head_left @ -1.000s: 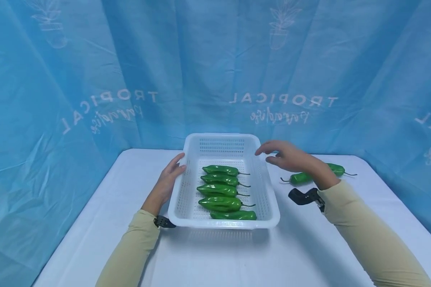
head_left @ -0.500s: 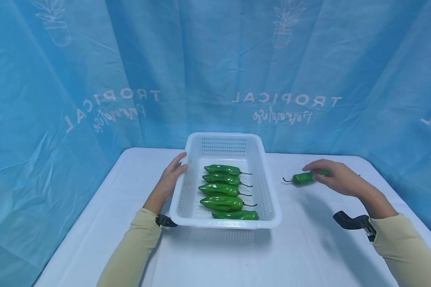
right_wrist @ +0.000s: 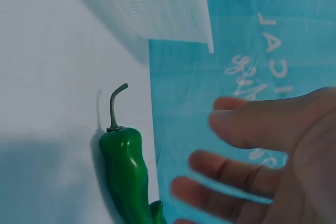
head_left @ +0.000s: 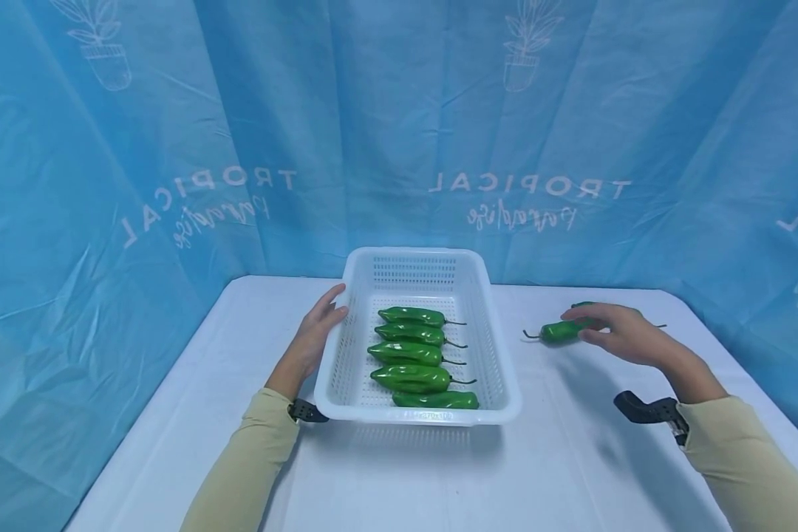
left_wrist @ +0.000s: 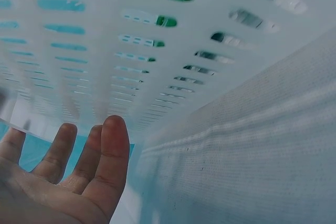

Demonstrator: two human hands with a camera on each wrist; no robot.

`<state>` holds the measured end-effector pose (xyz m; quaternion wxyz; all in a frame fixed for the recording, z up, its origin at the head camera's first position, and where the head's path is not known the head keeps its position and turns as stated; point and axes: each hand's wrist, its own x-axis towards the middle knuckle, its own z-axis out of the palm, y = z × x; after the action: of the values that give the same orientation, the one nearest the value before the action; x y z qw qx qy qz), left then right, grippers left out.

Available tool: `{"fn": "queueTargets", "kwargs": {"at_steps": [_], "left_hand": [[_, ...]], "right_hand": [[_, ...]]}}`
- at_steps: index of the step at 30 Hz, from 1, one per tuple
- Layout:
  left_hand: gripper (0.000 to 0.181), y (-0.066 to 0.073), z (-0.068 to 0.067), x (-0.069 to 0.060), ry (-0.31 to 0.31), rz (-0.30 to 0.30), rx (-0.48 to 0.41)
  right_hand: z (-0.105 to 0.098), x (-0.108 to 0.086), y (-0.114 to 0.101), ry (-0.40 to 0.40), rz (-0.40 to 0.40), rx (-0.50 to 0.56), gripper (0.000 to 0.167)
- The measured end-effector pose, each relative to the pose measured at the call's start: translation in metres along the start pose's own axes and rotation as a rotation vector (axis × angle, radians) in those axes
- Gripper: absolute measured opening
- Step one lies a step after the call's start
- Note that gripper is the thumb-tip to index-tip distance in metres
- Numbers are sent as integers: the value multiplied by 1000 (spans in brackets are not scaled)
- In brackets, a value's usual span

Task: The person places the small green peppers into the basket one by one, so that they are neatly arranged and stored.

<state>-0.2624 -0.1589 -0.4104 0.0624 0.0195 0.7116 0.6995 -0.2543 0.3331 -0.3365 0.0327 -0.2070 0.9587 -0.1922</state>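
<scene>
A white perforated plastic basket (head_left: 505, 384) stands on the table with several green peppers (head_left: 412, 377) lying in a column inside it, most with stems to the right. My left hand (head_left: 309, 336) rests at the basket's left side; the left wrist view shows its fingers (left_wrist: 113, 150) fairly straight beside the slotted wall. To the right, my right hand (head_left: 621, 332) is above green peppers on the table, fingers spread and holding nothing. One pepper (head_left: 558, 332) there points its stem left; another is mostly hidden by the hand. The right wrist view shows the near pepper (right_wrist: 125, 171) apart from the fingers.
A white cloth covers the table (head_left: 386, 480), whose far edge meets a blue printed curtain (head_left: 399, 133). The curtain also closes off the left and right sides. Dark bands (head_left: 645, 408) sit on both wrists.
My right hand has moved from over the basket's right rim to above the peppers on the right, then stayed nearly still. My left hand and the basket keep their places.
</scene>
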Motion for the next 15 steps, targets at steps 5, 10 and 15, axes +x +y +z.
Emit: {"fn": "queueTargets", "kwargs": {"at_steps": [5,10,15], "left_hand": [[60,0,1,0,5,-5,-4],[59,0,1,-1,8,-2,-10],[60,0,1,0,1,-5,-16]], "right_hand": [[4,10,11,-79,60,-26,41],[10,19,24,-128,154,-56,50],[16,26,34,-147,225,-59,56]]}}
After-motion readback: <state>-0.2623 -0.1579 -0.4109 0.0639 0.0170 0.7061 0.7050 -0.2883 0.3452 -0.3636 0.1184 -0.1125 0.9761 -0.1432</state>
